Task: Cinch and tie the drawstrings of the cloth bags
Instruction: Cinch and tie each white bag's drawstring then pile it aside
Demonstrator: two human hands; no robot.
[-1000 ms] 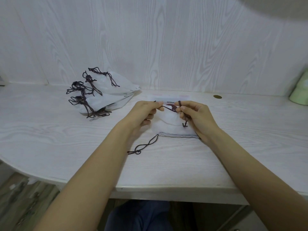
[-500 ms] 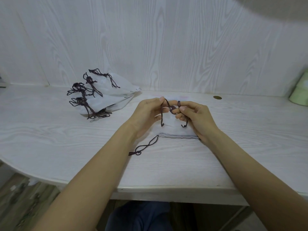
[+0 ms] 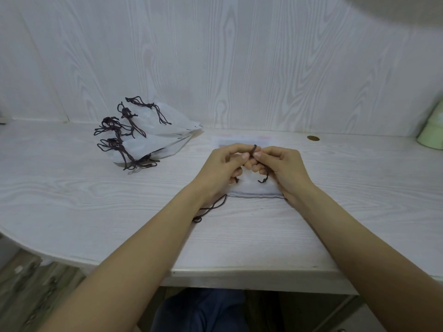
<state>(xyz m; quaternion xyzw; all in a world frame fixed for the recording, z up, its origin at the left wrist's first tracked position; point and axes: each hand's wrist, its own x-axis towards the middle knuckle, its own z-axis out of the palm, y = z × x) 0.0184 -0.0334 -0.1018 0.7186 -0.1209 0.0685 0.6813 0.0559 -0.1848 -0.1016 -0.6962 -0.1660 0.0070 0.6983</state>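
At far left the tied bags (image 3: 153, 137) are lying in a pile. Our left hand (image 3: 221, 167) is pinching the cord (image 3: 253, 150) right against our right hand (image 3: 282, 168), which is pinching it too. A second ago they were apart, so we are closing a loop (a knot, probably). The bag (image 3: 254, 188) is lying flat under both hands on the table (image 3: 72, 200).

We read this as a home desk nook, not a shop or lab: whitewashed wood-grain desk (image 3: 72, 212) with rounded edge, matching panel wall (image 3: 239, 68) right behind it, wood-look floor (image 3: 28, 291) below, a pale green object (image 3: 431, 137) at far right, small brass disc (image 3: 313, 138) on the desktop
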